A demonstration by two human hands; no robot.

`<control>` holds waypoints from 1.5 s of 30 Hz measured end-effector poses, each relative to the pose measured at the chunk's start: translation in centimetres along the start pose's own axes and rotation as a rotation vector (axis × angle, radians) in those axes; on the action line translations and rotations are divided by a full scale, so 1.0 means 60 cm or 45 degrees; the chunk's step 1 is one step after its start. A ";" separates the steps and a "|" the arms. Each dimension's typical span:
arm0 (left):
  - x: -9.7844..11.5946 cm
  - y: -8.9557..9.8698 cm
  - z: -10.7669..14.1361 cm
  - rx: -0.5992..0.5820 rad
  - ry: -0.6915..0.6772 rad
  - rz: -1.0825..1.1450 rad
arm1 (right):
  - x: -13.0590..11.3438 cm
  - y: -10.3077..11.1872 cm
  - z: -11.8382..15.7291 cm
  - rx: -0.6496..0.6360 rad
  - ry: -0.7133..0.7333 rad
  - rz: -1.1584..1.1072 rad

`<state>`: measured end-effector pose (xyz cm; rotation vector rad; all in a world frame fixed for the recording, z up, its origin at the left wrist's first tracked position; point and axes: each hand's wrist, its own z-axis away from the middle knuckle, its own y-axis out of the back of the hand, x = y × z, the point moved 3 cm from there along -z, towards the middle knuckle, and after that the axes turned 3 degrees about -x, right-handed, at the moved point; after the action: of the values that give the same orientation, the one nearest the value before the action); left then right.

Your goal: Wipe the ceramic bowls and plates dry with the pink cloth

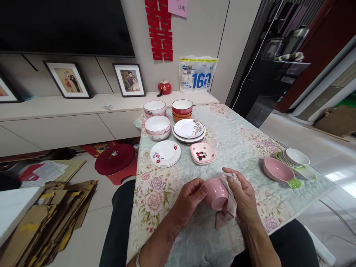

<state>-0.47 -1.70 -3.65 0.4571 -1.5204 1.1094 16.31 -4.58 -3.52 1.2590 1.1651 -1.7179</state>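
1. The left hand (191,196) grips the pink bowl (215,194), thumb on its outer wall. A firm hold suits this, as glossy ceramic probably slips easily.
2. The right hand (241,193) clasps a bunched cloth (231,205) and presses it to the bowl's other side. The work seems to be wiping; it calls for light, even pressure, with the thumb backed by cloth.
3. The bowl is between both hands, above the near part of the table, tilted with its foot toward the person. Turning it a little at a time with the left hand would bring every part of the wall under the cloth; the foot's rim deserves care.
4. The cloth's loose end hangs below the bowl. Gathering it in would stop it from dragging.
5. Just beyond lie the square pink dishes (203,157) and the flowered plates (165,154); elbows and cloth are best held clear of them.
6. To the right, the pink handled bowl (278,170) sits near the white bowls (297,157), so wide right-hand sweeps are unwise.
7. Farther off stand the red-rimmed bowls (157,128), well apart from the wiping.
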 end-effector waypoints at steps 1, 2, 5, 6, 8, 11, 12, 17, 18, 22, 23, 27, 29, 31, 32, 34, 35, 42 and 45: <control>-0.001 0.000 0.000 -0.009 0.001 -0.005 | 0.001 -0.002 -0.001 0.017 0.003 -0.006; -0.001 -0.001 0.001 -0.014 -0.008 -0.012 | 0.003 -0.003 -0.002 0.051 0.003 -0.022; 0.005 -0.001 0.004 -0.008 -0.085 -0.088 | 0.010 -0.008 -0.007 0.158 -0.005 -0.082; 0.008 -0.001 0.005 -0.005 -0.112 -0.128 | 0.013 -0.010 -0.008 0.164 -0.006 -0.080; 0.013 -0.001 0.007 0.015 -0.157 -0.216 | 0.016 -0.014 -0.007 0.129 0.035 -0.012; 0.018 -0.001 0.007 0.054 -0.207 -0.334 | 0.010 -0.023 0.005 0.031 0.264 0.308; 0.018 -0.001 0.006 0.064 -0.218 -0.356 | 0.006 -0.028 0.012 -0.013 0.384 0.444; 0.017 -0.006 0.007 0.085 -0.232 -0.378 | -0.008 -0.052 0.038 -0.232 0.936 0.853; 0.018 -0.007 0.007 0.077 -0.232 -0.387 | -0.009 -0.052 0.038 -0.235 0.957 0.851; 0.015 -0.004 0.008 0.008 -0.235 -0.322 | -0.009 -0.032 0.021 -0.110 0.672 0.572; 0.013 -0.003 0.008 0.003 -0.233 -0.270 | -0.007 -0.026 0.016 -0.067 0.543 0.453; 0.002 0.002 0.004 0.060 -0.216 0.049 | 0.000 -0.016 0.003 0.030 0.100 -0.021; -0.002 0.003 0.001 0.105 -0.194 0.244 | 0.004 -0.017 0.000 0.041 -0.031 -0.186; -0.003 0.003 -0.001 0.136 -0.147 0.427 | 0.008 -0.019 -0.001 0.027 -0.112 -0.323; -0.003 0.003 -0.002 0.151 -0.120 0.508 | 0.010 -0.020 -0.001 0.003 -0.138 -0.377; -0.003 0.006 -0.005 0.194 -0.074 0.650 | 0.014 -0.022 0.000 -0.062 -0.167 -0.431; -0.003 0.009 -0.006 0.222 -0.055 0.708 | 0.016 -0.022 0.001 -0.098 -0.166 -0.431; -0.007 0.015 -0.007 0.197 0.044 0.682 | 0.022 -0.011 -0.003 -0.080 -0.084 -0.289; -0.009 0.010 -0.004 0.142 0.058 0.593 | 0.020 -0.002 -0.005 -0.008 -0.024 -0.092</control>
<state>-0.64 -1.40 -4.40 0.1502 -1.5715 1.5589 15.95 -4.26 -4.71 1.2076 1.2170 -1.7736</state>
